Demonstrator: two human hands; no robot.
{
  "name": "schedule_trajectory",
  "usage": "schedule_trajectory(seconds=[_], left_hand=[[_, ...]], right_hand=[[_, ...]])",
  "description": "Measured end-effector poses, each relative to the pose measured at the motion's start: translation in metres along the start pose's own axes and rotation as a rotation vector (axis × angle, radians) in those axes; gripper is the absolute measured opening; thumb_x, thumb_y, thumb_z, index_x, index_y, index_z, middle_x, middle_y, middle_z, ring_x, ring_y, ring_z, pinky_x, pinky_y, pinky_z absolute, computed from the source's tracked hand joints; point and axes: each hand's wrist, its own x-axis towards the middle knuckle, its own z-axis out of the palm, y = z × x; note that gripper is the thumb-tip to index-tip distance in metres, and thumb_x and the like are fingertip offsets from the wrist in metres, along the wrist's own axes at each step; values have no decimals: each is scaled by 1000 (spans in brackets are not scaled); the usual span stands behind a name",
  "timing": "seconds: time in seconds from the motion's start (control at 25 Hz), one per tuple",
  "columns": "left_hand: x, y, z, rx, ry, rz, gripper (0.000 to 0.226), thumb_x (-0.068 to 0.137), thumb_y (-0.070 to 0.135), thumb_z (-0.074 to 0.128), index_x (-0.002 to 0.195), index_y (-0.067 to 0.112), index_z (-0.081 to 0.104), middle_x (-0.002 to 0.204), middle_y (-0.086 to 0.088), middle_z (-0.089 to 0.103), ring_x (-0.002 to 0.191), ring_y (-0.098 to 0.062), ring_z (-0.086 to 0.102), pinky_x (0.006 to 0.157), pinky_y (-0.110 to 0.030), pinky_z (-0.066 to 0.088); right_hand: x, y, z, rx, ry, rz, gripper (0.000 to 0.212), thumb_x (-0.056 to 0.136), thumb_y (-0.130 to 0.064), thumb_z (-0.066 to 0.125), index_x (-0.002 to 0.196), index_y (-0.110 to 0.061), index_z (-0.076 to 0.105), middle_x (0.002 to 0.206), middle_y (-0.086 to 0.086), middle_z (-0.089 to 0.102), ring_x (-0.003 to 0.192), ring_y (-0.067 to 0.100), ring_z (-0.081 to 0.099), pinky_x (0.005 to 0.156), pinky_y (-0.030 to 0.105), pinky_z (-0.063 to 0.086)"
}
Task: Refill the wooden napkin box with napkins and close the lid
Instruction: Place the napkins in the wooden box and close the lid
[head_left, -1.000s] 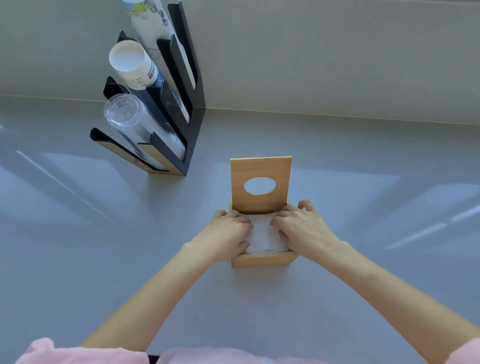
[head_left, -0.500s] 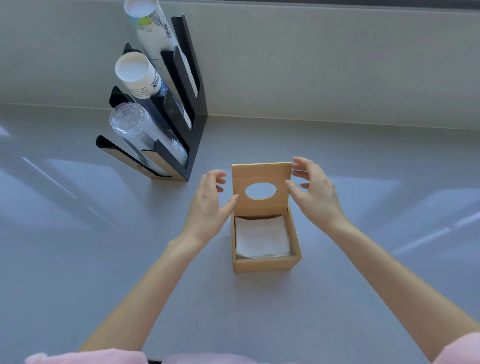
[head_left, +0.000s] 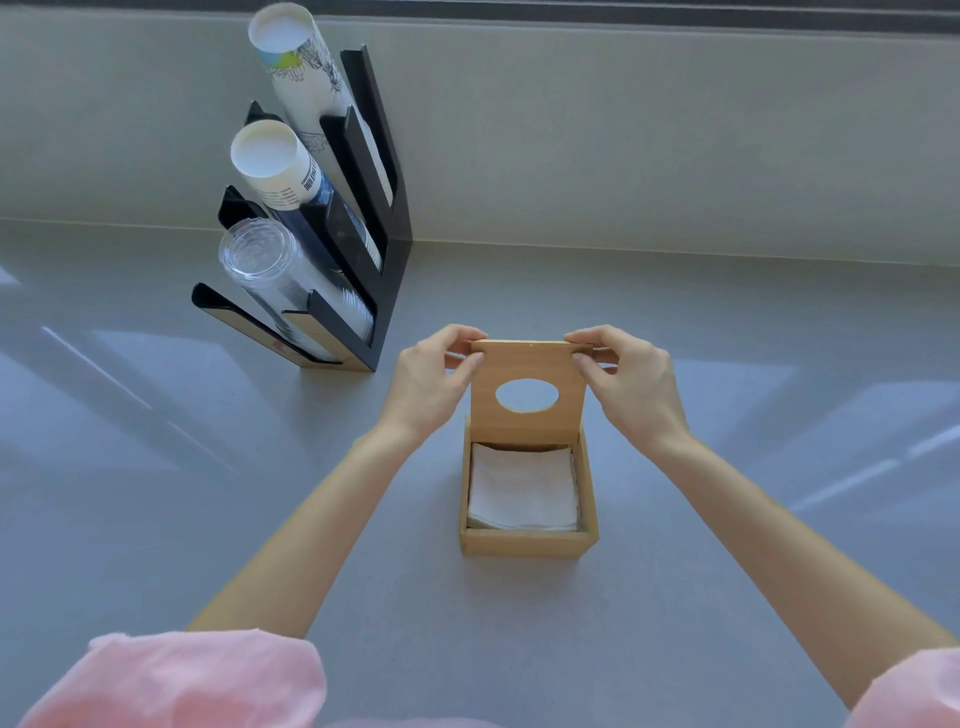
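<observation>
A square wooden napkin box (head_left: 527, 542) stands on the grey counter with a stack of white napkins (head_left: 523, 487) inside. Its hinged lid (head_left: 527, 423), with an oval hole, stands upright at the box's far side. My left hand (head_left: 431, 382) pinches the lid's top left corner between thumb and fingers. My right hand (head_left: 631, 384) pinches the top right corner the same way.
A black cup dispenser rack (head_left: 358, 291) stands at the back left against the wall, holding two stacks of paper cups (head_left: 270, 163) and a stack of clear plastic cups (head_left: 265, 270). The grey counter (head_left: 727, 545) spreads around the box. Pink sleeves show at the bottom.
My hands lifted off the napkins inside the box, rose along the lid's sides and took hold of its top corners. The lid stays upright.
</observation>
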Motion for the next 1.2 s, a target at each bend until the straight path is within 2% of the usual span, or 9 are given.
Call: schedule_trajectory(seconds=[0.24, 0.36, 0.4, 0.52, 0.68, 0.76, 0.84, 1.08, 1.2], left_hand=[[-2, 5, -2, 63, -42, 64, 13, 87, 13, 59, 98, 6, 63, 79, 8, 57, 76, -12, 55, 61, 1, 37], [-20, 0, -1, 22, 3, 104, 8, 85, 11, 61, 92, 8, 63, 80, 9, 60, 77, -11, 58, 70, -7, 43], [-28, -4, -1, 8, 24, 126, 7, 84, 11, 63, 90, 8, 64, 81, 9, 61, 77, -6, 59, 73, -11, 45], [-52, -20, 2, 6, 67, 237, 7, 81, 14, 66, 87, 10, 67, 83, 13, 64, 80, 11, 59, 75, -6, 45], [-75, -39, 5, 90, 46, 381, 10, 82, 28, 58, 90, 24, 61, 94, 18, 64, 88, -6, 65, 81, -19, 48], [-85, -45, 8, 95, 12, 419, 8, 83, 29, 54, 90, 25, 57, 100, 16, 64, 99, -5, 62, 86, -18, 47], [-93, -53, 14, 113, -49, 435, 8, 84, 29, 52, 90, 25, 55, 106, 12, 65, 111, -3, 56, 90, -18, 45], [-102, -69, 20, 222, -141, 429, 40, 87, 54, 42, 106, 22, 58, 121, 8, 62, 122, -2, 45, 99, -17, 33], [-104, -71, 25, 318, -154, 459, 50, 90, 55, 33, 117, 20, 55, 128, 4, 59, 127, -6, 38, 102, -18, 27]], right_hand=[[-13, 7, -5, -3, 46, -109, 17, 85, 0, 58, 98, -7, 68, 90, -6, 63, 80, 11, 60, 70, -4, 41], [-30, 12, -3, -4, 101, -223, 12, 84, -1, 61, 93, -6, 68, 88, -7, 62, 80, 10, 62, 78, 3, 45], [-37, 15, -2, -6, 122, -262, 10, 84, -2, 61, 91, -6, 68, 87, -6, 63, 79, 9, 62, 78, 6, 46], [-62, 27, 2, -21, 181, -378, 7, 84, -9, 61, 89, -11, 66, 85, 1, 67, 80, 9, 61, 71, 18, 50], [-85, 43, 9, -108, 200, -497, 12, 85, -11, 56, 90, -22, 57, 88, 2, 72, 84, 10, 63, 76, 16, 45], [-93, 51, 11, -161, 178, -543, 14, 85, -8, 56, 89, -22, 57, 90, 1, 73, 90, 7, 63, 79, 13, 40], [-102, 60, 12, -186, 139, -579, 14, 85, -8, 56, 89, -20, 57, 93, -1, 74, 98, 6, 62, 81, 18, 42], [-115, 75, 18, -211, 85, -598, 14, 86, -9, 56, 94, -21, 58, 102, -4, 72, 109, 4, 59, 87, 22, 42], [-117, 79, 20, -204, 70, -597, 9, 89, -14, 53, 92, -19, 59, 102, -3, 73, 108, 4, 60, 89, 23, 43]])
